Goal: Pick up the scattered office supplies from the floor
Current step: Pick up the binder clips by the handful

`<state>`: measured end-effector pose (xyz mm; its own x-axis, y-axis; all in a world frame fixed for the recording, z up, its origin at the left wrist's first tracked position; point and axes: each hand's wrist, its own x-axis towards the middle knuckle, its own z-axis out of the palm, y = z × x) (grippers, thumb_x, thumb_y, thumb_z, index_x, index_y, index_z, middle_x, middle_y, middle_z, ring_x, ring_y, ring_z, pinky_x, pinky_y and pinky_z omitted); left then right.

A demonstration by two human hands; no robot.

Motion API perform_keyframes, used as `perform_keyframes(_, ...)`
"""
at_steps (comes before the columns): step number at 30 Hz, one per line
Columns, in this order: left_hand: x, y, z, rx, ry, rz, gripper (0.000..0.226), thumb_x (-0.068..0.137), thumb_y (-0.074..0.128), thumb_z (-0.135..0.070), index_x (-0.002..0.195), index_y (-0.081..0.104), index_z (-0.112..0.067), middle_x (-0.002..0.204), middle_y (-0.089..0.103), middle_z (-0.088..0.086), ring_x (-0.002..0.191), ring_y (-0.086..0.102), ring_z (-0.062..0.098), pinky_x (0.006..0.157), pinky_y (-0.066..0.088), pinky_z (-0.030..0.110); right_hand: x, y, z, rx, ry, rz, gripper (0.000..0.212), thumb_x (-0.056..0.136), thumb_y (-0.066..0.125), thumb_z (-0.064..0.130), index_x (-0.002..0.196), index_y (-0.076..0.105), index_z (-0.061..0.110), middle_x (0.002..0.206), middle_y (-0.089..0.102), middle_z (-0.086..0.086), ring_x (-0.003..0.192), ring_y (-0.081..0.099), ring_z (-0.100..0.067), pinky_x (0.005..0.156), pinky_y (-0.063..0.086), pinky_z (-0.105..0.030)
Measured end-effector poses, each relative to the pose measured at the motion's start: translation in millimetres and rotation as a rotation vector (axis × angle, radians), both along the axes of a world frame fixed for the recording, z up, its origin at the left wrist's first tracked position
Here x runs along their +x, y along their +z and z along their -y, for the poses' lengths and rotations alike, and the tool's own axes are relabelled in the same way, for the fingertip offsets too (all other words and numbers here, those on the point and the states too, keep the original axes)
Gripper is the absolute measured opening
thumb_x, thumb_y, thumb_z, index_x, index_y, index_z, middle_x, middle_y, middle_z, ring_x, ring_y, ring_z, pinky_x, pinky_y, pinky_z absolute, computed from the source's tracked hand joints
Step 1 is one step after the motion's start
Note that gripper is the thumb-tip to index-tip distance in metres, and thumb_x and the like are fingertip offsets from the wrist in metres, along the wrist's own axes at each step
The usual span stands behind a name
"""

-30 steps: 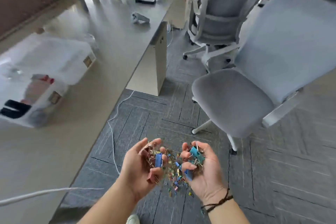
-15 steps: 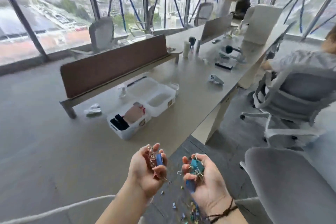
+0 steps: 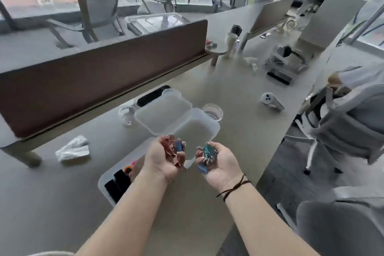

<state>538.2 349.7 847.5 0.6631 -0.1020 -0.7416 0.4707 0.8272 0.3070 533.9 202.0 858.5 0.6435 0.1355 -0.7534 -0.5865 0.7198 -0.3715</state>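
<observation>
The view has swung up from the grey carpet to the long beige desk [image 3: 239, 131]: 1 second ago both hands hovered over the heap of clips on the floor, half a second ago they were rising beside the desk edge, and now they hang over the desktop. The left hand [image 3: 164, 160] is cupped, fingers curled round a tangle of coloured binder clips and wire paper clips [image 3: 173, 148], red and blue ones showing. The right hand [image 3: 218, 162], with a dark cord bracelet at the wrist, curls round a second bunch [image 3: 207, 153] with a teal clip on top. The 2 hands are near each other but apart.

Both handfuls sit just in front of an open, translucent white plastic storage box [image 3: 199, 129], whose hinged lid [image 3: 164, 110] lies flat behind it. A second translucent bin [image 3: 116, 178] holding black and orange items lies under the left forearm. I judge that the pick-up of this batch is done and the next step is tipping the clips into the open box; loose clips could slip between the fingers. The floor pile is out of view, so how much is left there cannot be told.

No brand, label or writing is legible; the small stickers on the boxes are hidden or blurred.
</observation>
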Motion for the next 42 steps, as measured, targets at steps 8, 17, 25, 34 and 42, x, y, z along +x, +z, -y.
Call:
perform_keyframes(8, 100.0, -43.6, -4.4, 0.298, -0.191, 0.032, 0.031, 0.095, 0.039, -0.019, 0.092, 0.067, -0.007, 0.094, 0.069, 0.022, 0.076, 0.064, 0.032, 0.066, 0.051, 0.039, 113.9, -40.0, -35.2, -0.274, 0.106, -0.013, 0.039, 0.1, 0.046, 0.018, 0.134, 0.055, 0.0, 0.126, 0.066, -0.02, 0.106, 0.065, -0.038, 0.089, 0.052, -0.047)
perform_keyframes(17, 105.9, -44.7, 3.2, 0.358, -0.307, 0.046, 0.048, 0.108, 0.036, -0.046, 0.116, 0.063, -0.008, 0.106, 0.068, 0.015, 0.083, 0.067, 0.027, 0.061, 0.048, 0.031, 123.8, -53.7, -14.9, -0.38, 0.289, -0.027, 0.024, 0.099, 0.057, 0.033, 0.102, 0.061, 0.01, 0.089, 0.056, -0.012, 0.075, 0.06, -0.027, 0.073, 0.052, -0.036)
perform_keyframes(25, 79.7, -19.4, 14.4, 0.509, -0.212, 0.098, 0.024, 0.105, 0.046, -0.032, 0.099, 0.059, -0.013, 0.095, 0.064, 0.012, 0.08, 0.058, 0.026, 0.076, 0.047, 0.037, 74.7, -39.7, 52.6, -0.311, 0.2, 0.065, 0.026, 0.098, 0.06, 0.037, 0.106, 0.063, 0.013, 0.1, 0.061, -0.012, 0.09, 0.062, -0.028, 0.088, 0.052, -0.043)
perform_keyframes(34, -42.1, -45.2, 145.9, 0.726, -0.316, 0.184, 0.021, 0.102, 0.049, -0.022, 0.088, 0.064, -0.017, 0.076, 0.064, 0.001, 0.061, 0.059, 0.016, 0.06, 0.046, 0.029, -117.9, -60.3, 199.5, -0.366, -0.053, -0.033, 0.018, 0.1, 0.056, 0.028, 0.099, 0.065, 0.012, 0.087, 0.069, -0.012, 0.068, 0.065, -0.025, 0.073, 0.055, -0.039)
perform_keyframes(42, -191.4, -136.2, 280.3, 1.026, -0.434, 0.252, 0.021, 0.099, 0.053, -0.024, 0.078, 0.058, -0.02, 0.076, 0.061, -0.003, 0.076, 0.055, 0.021, 0.056, 0.037, 0.026, -348.9, -134.9, 349.2, -0.507, -0.208, -0.149, 0.013, 0.101, 0.056, 0.021, 0.101, 0.064, 0.011, 0.082, 0.068, -0.01, 0.064, 0.065, -0.022, 0.069, 0.056, -0.037)
